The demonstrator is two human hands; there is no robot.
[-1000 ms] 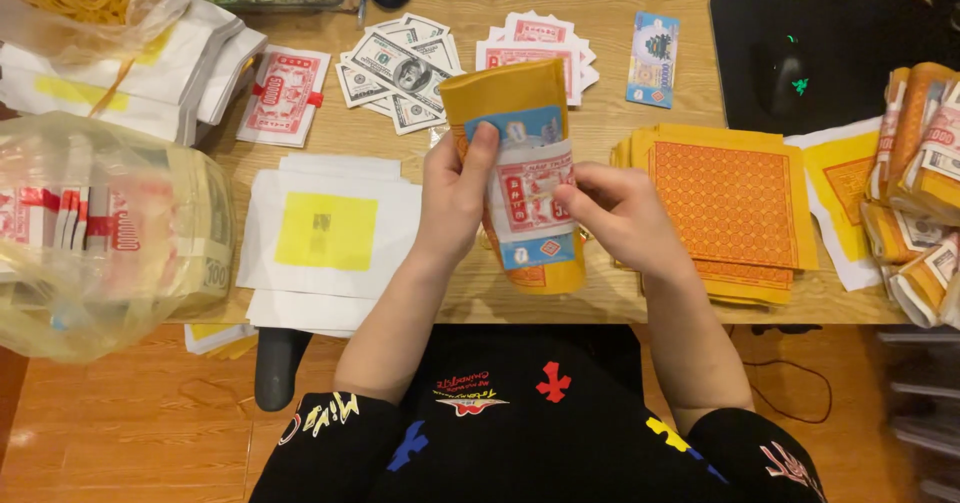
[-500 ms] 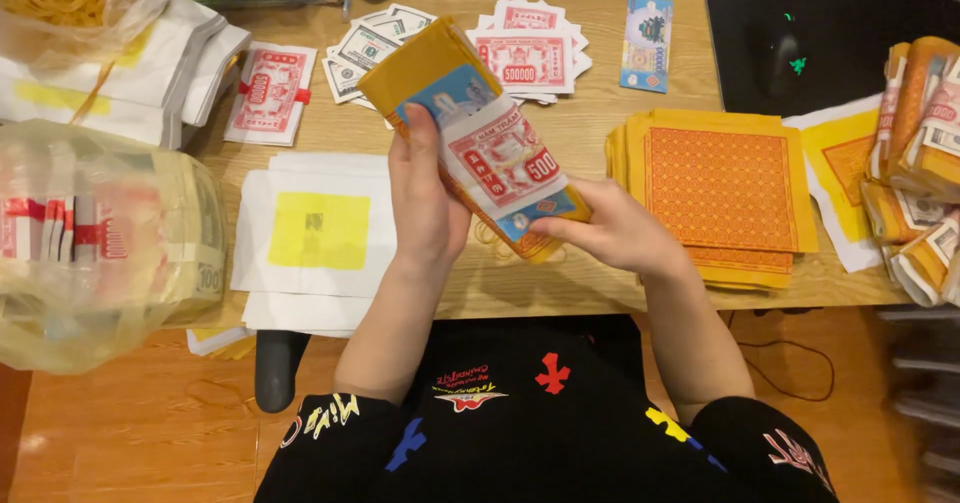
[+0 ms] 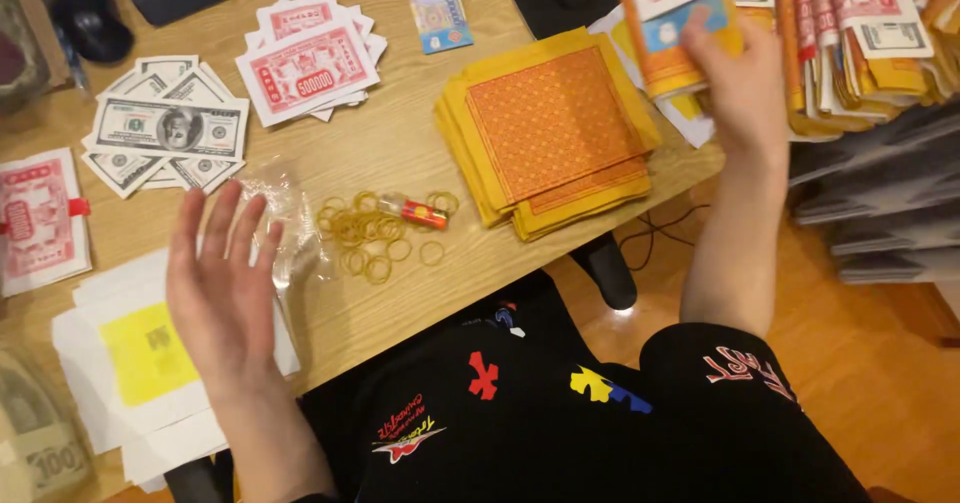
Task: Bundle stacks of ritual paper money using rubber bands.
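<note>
1. Bundle of joss paper (image 3: 672, 23) sits at the far right of the wooden desk (image 3: 480, 253), gripped along its lower edge by the right hand (image 3: 745, 88), fingers closed round it.
2. Left hand (image 3: 222, 283) hovers flat and wide, holding nothing, above the white sheets (image 3: 120, 363) and touching or just over a clear plastic bag (image 3: 285, 223).
3. Judged by its look, the bundle is light, floppy and apt to fan apart; pinching across the whole thickness near an edge seems safest.
4. Counted: one orange-and-yellow stack of paper squares (image 3: 550, 128), one small lighter (image 3: 420, 211), a loose scatter of rubber bands (image 3: 365, 238) too tangled to number.
</note>
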